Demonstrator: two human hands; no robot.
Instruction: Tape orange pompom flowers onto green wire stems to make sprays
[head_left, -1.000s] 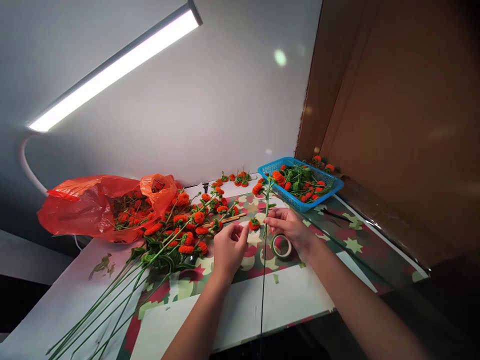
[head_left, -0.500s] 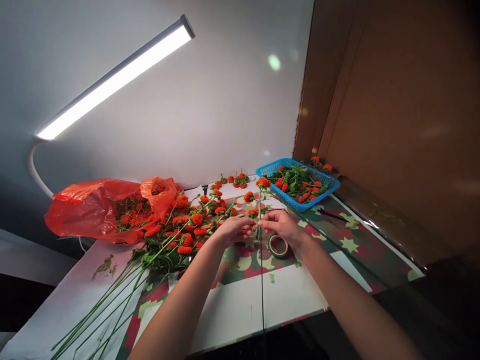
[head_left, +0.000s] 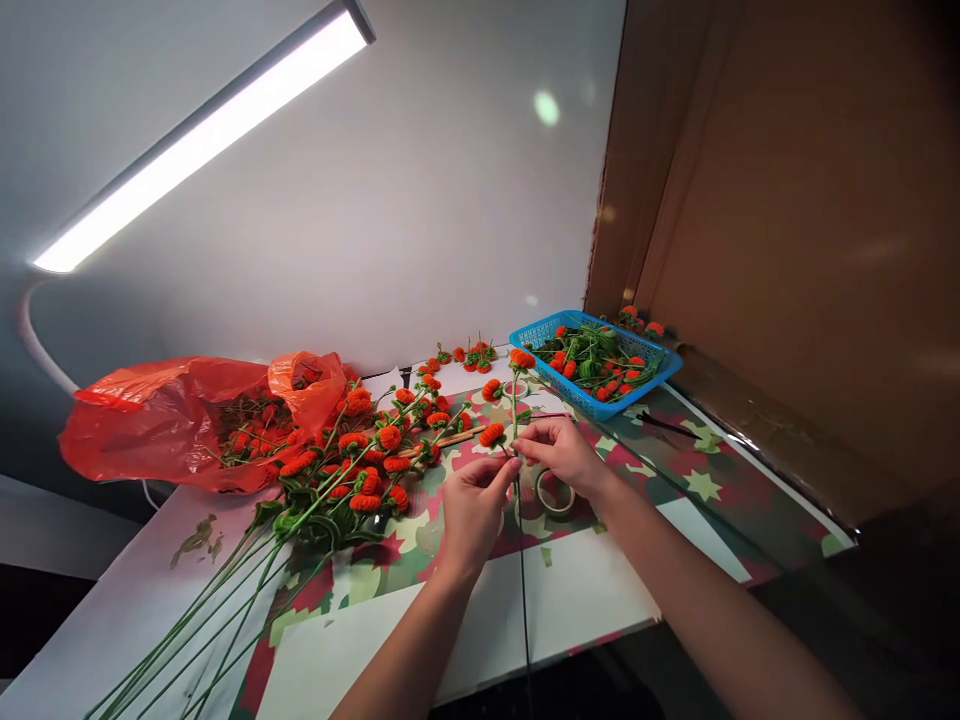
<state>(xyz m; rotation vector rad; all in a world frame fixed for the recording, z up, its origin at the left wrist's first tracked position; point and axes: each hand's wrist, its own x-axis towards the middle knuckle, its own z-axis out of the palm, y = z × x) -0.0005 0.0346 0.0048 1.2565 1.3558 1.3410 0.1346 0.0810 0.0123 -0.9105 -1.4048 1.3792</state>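
Note:
An orange fuzzy flower (head_left: 522,358) tops an upright green stem (head_left: 515,408), which continues below as a long thin dark wire (head_left: 525,590) past the table's front edge. My right hand (head_left: 561,458) is closed, thumb and fingers pinching this stem from the right. Lower down on the left, my left hand (head_left: 474,505) pinches at the short stem of a small orange flower (head_left: 492,435), its fingertips close against the main stem. Another orange flower (head_left: 491,390) sits left of the stem. A roll of green tape (head_left: 555,493) lies beneath my right hand.
Several finished-looking orange flower stems (head_left: 367,470) lie to the left, before a red plastic bag (head_left: 150,420) of flowers. A blue basket (head_left: 600,410) holds flowers and green pieces at the back right. A second tape roll (head_left: 516,388) and a lamp (head_left: 217,130) are also there.
My left hand has come in to the right and turned, its fingertips now at the stem. The small orange flower has shifted left, away from the main stem. My right hand stays on the stem.

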